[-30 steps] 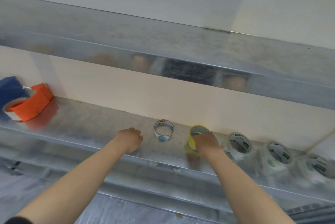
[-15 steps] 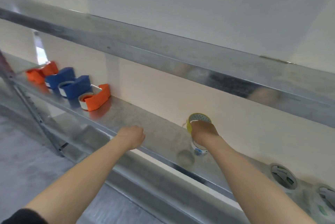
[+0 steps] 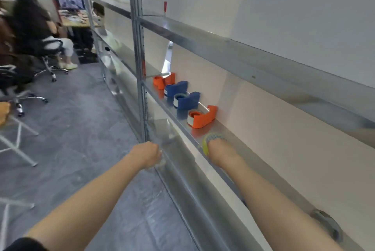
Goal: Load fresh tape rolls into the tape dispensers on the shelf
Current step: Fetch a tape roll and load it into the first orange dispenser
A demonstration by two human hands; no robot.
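Yellow tape roll, gripped over the shelf, near the nearest orange dispenser.

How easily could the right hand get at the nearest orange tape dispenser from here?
Probably easily: the right hand, gripping a yellow tape roll, is just short of the orange tape dispenser, with only bare shelf between them.

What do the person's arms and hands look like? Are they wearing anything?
The left hand and right hand are bare: no gloves or watch show. The forearms are uncovered too. A black sleeve ends near the left elbow; no sleeve shows on the right arm.
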